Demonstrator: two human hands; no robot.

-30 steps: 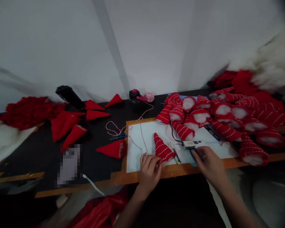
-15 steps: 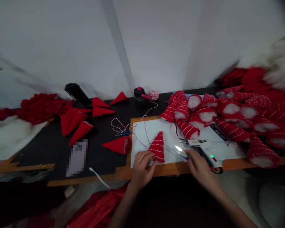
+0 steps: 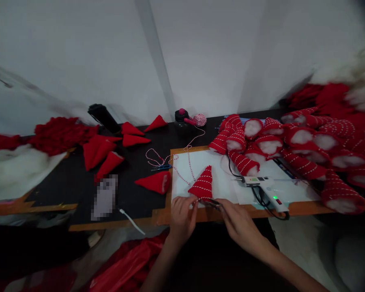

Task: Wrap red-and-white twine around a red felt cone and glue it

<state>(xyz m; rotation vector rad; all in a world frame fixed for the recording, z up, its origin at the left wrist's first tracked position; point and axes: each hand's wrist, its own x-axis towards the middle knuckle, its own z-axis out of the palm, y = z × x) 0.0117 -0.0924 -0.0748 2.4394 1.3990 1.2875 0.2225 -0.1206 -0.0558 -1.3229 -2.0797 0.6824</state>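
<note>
The left hand (image 3: 181, 217) pinches a corded cone (image 3: 203, 184) by its base, right hand (image 3: 239, 223) gripping snips (image 3: 213, 202); corded cones (image 3: 302, 163) lie toward two o'clock, plain cones (image 3: 95, 152) remain toward ten.

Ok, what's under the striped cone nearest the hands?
A white sheet shows around the striped cone, close by the left hand. Whatever lies directly beneath the cone is covered, so I can't tell if anything else is there.

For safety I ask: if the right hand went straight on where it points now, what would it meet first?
Likely the striped cone at the left hand, near the tip of the tool in the right hand; depth is unclear.
</note>
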